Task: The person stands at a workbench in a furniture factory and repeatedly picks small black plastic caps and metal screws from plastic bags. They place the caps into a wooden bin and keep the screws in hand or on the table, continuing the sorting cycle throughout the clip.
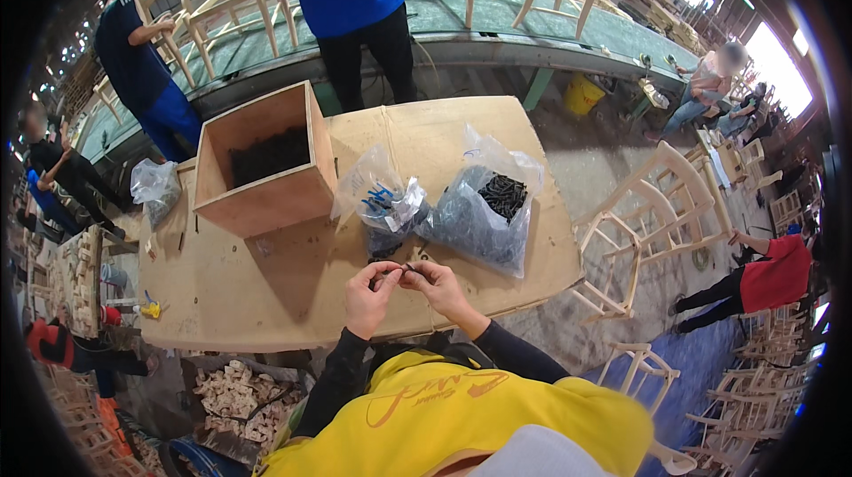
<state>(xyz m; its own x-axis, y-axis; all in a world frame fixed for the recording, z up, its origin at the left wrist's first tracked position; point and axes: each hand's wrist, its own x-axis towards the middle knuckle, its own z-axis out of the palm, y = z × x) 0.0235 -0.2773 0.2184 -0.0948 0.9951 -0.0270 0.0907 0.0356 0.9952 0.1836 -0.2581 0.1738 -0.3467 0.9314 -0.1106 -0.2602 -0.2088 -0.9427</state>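
Observation:
Close together at the near edge of the table, both my hands have their fingertips pinched. My left hand (366, 299) grips a small dark piece, too small to name. A similar small dark piece (409, 269) sits between the fingertips of my right hand (441, 289). Just beyond them lies a clear plastic bag (380, 197) with dark contents. To its right, a larger plastic bag (484, 237) gapes at the top, showing many short black rod-like pieces (503, 197). An open plywood box (271, 208) at the left holds a dark heap of small pieces.
The cardboard-topped table (222, 299) spans the front. Another bag (156, 189) hangs at its left edge, near a yellow object (152, 308). Wooden chairs (652, 211) stand at the right. People work along a green conveyor (444, 11) beyond; wood offcuts (244, 402) lie below left.

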